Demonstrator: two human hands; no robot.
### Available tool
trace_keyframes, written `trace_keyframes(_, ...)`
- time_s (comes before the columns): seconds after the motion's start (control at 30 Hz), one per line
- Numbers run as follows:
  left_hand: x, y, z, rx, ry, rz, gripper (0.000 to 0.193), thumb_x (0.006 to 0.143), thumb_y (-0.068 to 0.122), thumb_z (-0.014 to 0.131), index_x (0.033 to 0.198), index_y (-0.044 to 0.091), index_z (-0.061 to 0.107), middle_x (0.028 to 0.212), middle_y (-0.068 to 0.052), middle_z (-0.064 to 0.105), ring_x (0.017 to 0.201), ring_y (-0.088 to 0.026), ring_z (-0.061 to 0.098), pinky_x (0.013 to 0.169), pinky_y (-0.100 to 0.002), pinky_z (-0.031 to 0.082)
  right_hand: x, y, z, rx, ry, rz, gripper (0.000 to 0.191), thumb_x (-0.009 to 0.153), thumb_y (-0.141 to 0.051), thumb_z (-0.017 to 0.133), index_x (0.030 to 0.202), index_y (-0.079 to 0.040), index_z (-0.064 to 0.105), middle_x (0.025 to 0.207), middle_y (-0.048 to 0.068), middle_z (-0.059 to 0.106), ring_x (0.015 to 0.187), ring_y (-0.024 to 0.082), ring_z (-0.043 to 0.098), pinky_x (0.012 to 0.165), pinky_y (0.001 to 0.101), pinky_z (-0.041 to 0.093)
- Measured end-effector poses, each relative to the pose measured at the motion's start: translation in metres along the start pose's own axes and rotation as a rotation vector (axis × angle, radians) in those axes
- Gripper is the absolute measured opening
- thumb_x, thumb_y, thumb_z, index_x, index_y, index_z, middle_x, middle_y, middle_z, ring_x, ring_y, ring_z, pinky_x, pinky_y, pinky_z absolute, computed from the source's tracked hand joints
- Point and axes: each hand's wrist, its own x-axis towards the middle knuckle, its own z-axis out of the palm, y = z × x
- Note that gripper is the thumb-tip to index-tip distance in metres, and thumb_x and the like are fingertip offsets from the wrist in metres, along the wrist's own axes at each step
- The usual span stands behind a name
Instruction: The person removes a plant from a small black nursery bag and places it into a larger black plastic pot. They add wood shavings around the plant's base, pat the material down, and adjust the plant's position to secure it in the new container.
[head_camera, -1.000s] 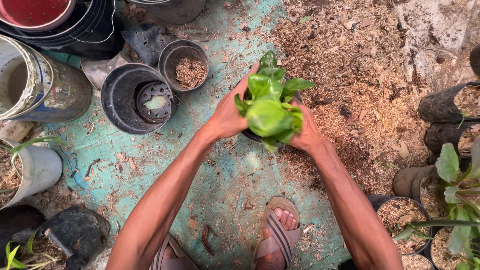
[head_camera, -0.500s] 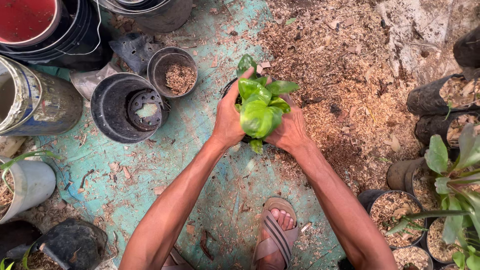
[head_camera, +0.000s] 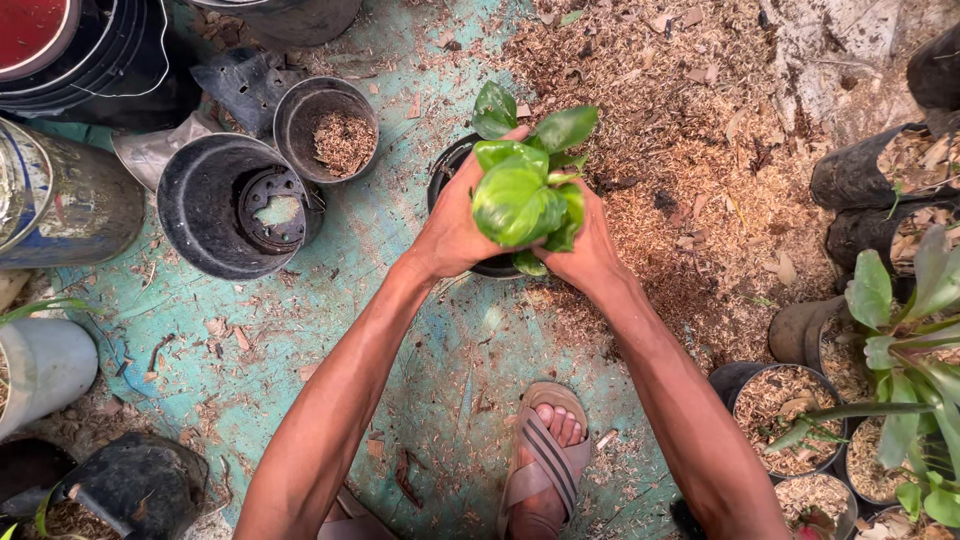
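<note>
- On the teal floor (head_camera: 300, 330), beside a spread of brown mulch (head_camera: 690, 130), a leafy green plant (head_camera: 525, 190) sits in a black pot (head_camera: 452, 165).
- Left hand (head_camera: 455, 230) and right hand (head_camera: 585, 250) cup the plant from either side, fingers closed round its base, apparently to hold it upright and centred in the pot.
- An empty black pot (head_camera: 225, 205) and a smaller pot with mulch (head_camera: 325, 125) stand well apart to the left.
- Fingertips, stem and the pot's contents are hidden by leaves and hands.
- A sandalled foot (head_camera: 545, 460) shows below.
</note>
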Motion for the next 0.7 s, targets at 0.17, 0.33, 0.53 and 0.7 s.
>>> trace_keyframes(0.17,0.005,0.005,-0.002,0.37,0.001,0.051,0.132,0.064,0.036,0.101,0.165,0.007,0.022,0.167,-0.019,0.038,0.155,-0.029,0.041,0.131,-0.044,0.031,0.005,0.021,0.016,0.1,0.003,0.011,0.055,0.077,-0.019,0.088,0.122,-0.001,0.063,0.118,0.012,0.071,0.11,0.022,0.07,0.094,0.0394,0.058)
trace_keyframes(0.33,0.01,0.004,-0.006,0.45,-0.029,0.034,0.147,0.06,0.047,0.101,0.169,0.007,0.012,0.175,-0.024,0.02,0.164,-0.037,0.024,0.135,-0.048,0.019,0.01,0.022,0.007,0.214,-0.18,-0.057,0.054,0.083,-0.017,0.084,0.13,-0.002,0.062,0.124,0.011,0.07,0.111,0.022,0.069,0.097,0.0381,0.058)
trace_keyframes(0.53,0.008,0.007,-0.017,0.573,-0.255,-0.016,0.149,0.057,0.052,0.098,0.167,0.012,0.005,0.169,-0.024,0.03,0.159,-0.04,0.029,0.133,-0.049,0.026,0.022,0.003,-0.013,0.47,-0.256,0.293,0.037,0.092,-0.007,0.071,0.128,-0.006,0.062,0.116,0.007,0.073,0.101,0.016,0.073,0.089,0.0346,0.065)
trace_keyframes(0.7,0.006,0.007,-0.019,0.758,-0.306,0.029,0.152,0.049,0.043,0.105,0.162,0.011,0.009,0.163,-0.029,0.018,0.153,-0.048,0.02,0.124,-0.05,0.027,0.037,-0.011,-0.011,0.357,-0.121,0.273,0.032,0.092,0.003,0.064,0.124,-0.003,0.067,0.115,0.009,0.074,0.102,0.017,0.073,0.086,0.0346,0.065)
